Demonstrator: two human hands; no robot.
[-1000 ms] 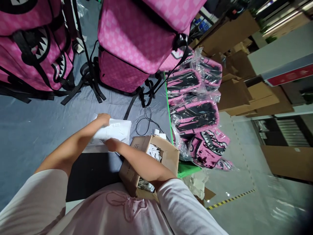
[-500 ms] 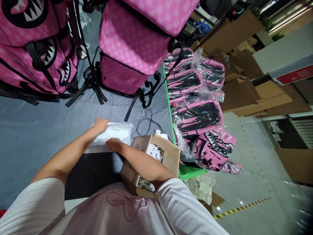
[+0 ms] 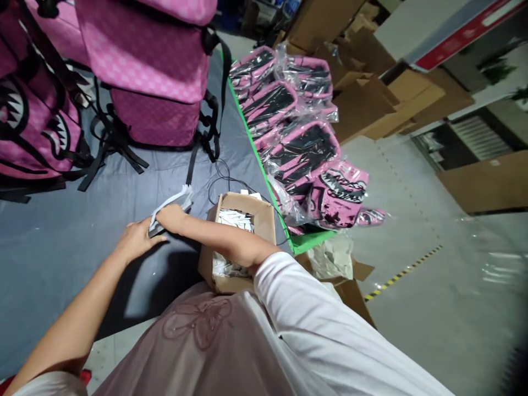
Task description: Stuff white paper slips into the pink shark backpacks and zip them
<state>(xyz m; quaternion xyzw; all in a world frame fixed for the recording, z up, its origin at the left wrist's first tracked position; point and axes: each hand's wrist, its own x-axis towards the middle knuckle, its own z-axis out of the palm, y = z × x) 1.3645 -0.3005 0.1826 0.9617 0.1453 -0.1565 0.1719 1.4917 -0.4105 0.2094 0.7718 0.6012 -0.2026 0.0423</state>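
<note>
A bundle of thin white, plastic-looking sheets (image 3: 185, 198) is held up on edge over the grey-covered table (image 3: 53, 242). My right hand (image 3: 171, 219) is closed around its near side. My left hand (image 3: 138, 237) grips the lower left end, thumb toward me and fingers partly hidden behind it. Just right of the bundle stands an open cardboard box (image 3: 264, 220) filled with small white paper pieces (image 3: 235, 220), and my right forearm crosses above it.
Pink checkered backpacks (image 3: 157, 115) with dangling black straps stand along the far side. A thin black cable (image 3: 225, 177) lies behind the box. Past the table's green edge (image 3: 249, 135), plastic-wrapped pink backpacks (image 3: 303, 154) are piled. Cardboard boxes (image 3: 363, 104) stand farther right.
The bundle has turned from lying nearly flat to standing on edge. My hands have come closer together, and the whole view has swung to the right.
</note>
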